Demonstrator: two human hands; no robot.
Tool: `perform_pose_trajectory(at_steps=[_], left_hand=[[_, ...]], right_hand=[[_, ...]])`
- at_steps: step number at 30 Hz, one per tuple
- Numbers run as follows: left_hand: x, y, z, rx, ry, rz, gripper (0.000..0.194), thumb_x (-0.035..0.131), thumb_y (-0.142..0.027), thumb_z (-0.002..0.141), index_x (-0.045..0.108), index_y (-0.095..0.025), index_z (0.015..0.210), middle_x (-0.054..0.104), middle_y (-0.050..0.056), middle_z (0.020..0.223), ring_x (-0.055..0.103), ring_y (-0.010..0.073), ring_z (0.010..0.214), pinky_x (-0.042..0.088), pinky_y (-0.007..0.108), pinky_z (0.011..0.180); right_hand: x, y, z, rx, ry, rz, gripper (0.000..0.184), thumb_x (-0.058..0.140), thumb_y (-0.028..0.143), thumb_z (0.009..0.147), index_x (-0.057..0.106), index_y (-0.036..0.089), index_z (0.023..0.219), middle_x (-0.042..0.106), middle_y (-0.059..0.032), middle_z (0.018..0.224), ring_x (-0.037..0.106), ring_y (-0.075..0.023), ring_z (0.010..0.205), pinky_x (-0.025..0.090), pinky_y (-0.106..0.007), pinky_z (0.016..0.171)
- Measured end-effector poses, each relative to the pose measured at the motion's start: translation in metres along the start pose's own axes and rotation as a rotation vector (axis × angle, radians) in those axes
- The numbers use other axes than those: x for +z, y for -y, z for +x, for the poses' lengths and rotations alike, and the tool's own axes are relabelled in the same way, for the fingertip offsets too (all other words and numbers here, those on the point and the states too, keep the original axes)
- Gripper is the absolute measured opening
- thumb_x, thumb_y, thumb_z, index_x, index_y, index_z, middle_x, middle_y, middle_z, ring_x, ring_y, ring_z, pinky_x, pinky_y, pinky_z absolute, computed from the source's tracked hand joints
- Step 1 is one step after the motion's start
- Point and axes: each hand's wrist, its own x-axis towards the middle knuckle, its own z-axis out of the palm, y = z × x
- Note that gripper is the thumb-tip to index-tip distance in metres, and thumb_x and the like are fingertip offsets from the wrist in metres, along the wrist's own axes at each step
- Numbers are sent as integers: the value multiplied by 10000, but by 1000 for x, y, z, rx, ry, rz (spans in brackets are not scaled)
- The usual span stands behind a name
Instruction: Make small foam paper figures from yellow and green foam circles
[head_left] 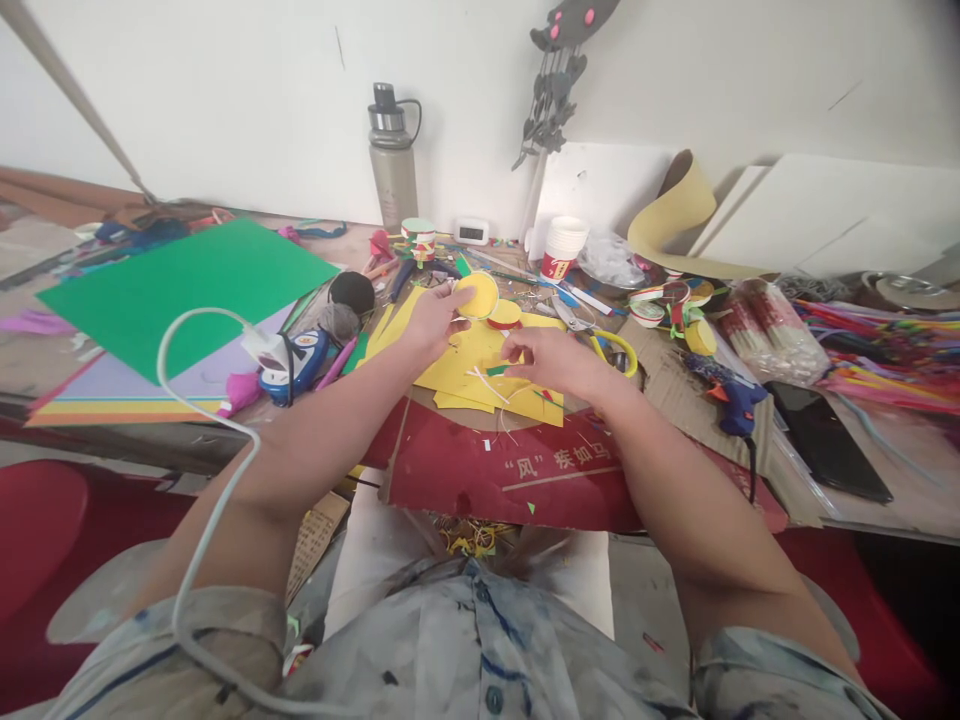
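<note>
My left hand is closed on the edge of a small round yellow disc with a pale rim, holding it above yellow foam-like sheets. Just right of that disc sits another yellow round piece with a red side. Over the sheets, my right hand has its fingers loosely bent and apart, with nothing visible between them. Close to its fingertips are a small green scrap and thin white strips; whether the fingers touch them is unclear. Yellow-handled scissors lie beyond my right wrist.
A red cardboard piece lies under the sheets at the table's edge. To the right are a blue glue gun and a black phone. Green sheet, bottle and paper cups stand around. A white cable crosses my left arm.
</note>
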Motion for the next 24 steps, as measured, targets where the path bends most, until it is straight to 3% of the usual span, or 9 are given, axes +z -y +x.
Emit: perform_pose_trajectory(at_steps=[5, 10, 16, 19, 24], left_hand=[[0, 1, 2, 4, -13, -8, 140, 853, -199, 818, 730, -153, 865, 749, 25, 859, 631, 95, 709, 483, 202, 568], [-1, 1, 5, 16, -23, 18, 172, 865, -225, 833, 720, -147, 881, 755, 38, 881, 642, 100, 707, 483, 207, 580], [-5, -3, 9, 34, -46, 35, 163, 863, -223, 855, 716, -159, 879, 758, 47, 888, 662, 105, 701, 470, 210, 588], [-6, -4, 8, 51, -51, 34, 135, 844, -214, 872, 720, -166, 896, 756, 42, 878, 658, 104, 697, 491, 213, 606], [-7, -5, 8, 57, -68, 28, 92, 801, -202, 886, 716, -167, 880, 743, 33, 851, 633, 95, 685, 488, 197, 587]], right_hand=[[-3, 14, -7, 33, 140, -111, 131, 688, 73, 914, 719, 201, 914, 765, -58, 910, 652, -186, 805, 431, -302, 746], [-11, 18, -12, 53, 163, -60, 138, 632, 87, 937, 694, 208, 914, 739, -29, 867, 622, -165, 756, 428, -298, 736], [-25, 12, -15, 7, 284, -4, 71, 703, 180, 942, 736, 214, 994, 781, -40, 955, 685, -190, 846, 474, -302, 781], [-24, 11, -15, -48, 350, -72, 111, 722, 236, 960, 774, 211, 1056, 810, -83, 1062, 716, -231, 949, 491, -321, 837], [-15, 19, -15, -109, 336, -162, 237, 820, 348, 920, 772, 185, 1085, 783, -132, 1174, 704, -259, 1018, 489, -325, 872]])
